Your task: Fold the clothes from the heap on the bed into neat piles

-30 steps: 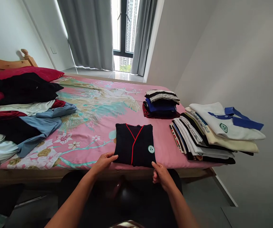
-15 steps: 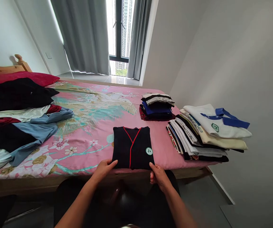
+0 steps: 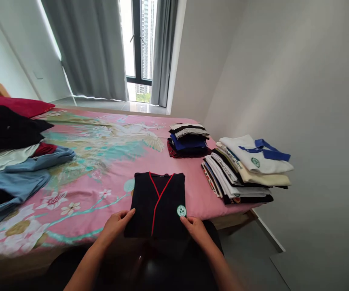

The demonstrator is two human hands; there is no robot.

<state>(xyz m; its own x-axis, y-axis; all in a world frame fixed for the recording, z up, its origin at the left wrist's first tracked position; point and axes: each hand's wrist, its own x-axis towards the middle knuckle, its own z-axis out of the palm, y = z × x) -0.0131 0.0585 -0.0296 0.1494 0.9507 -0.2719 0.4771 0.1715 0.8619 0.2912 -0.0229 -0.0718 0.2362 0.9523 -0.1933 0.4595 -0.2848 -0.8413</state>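
Black, red-piped V-neck top (image 3: 144, 212), folded flat, was found at lower centre of frame, its lower part projecting past the near edge of the pink floral bedsheet (image 3: 154, 161). The left hand (image 3: 115, 226) pinched its left side, thumb on the upper face; the right hand (image 3: 196, 229) pinched the opposite side, thumb just below the round green-and-white badge (image 3: 181, 210). Fingers beneath were largely hidden. Gripping both sides presumably kept the folds together and the front level; whether anything supported the overhang could not be determined.

At right of frame, a stack of folded shirts (image 3: 231, 178) stood at the bed's near edge, apparently for easy reach, topped by a white polo shirt (image 3: 245, 161) with a blue collar. A smaller folded stack (image 3: 189, 141) sat behind it, seemingly kept separate. Loose clothing (image 3: 19, 186) lay heaped at left.

Compared with half a second earlier, the top had come toward the wearer, off the sheet's edge, and the thumbs sat higher along its sides. The view had swung rightward; both stacks appeared undisturbed.
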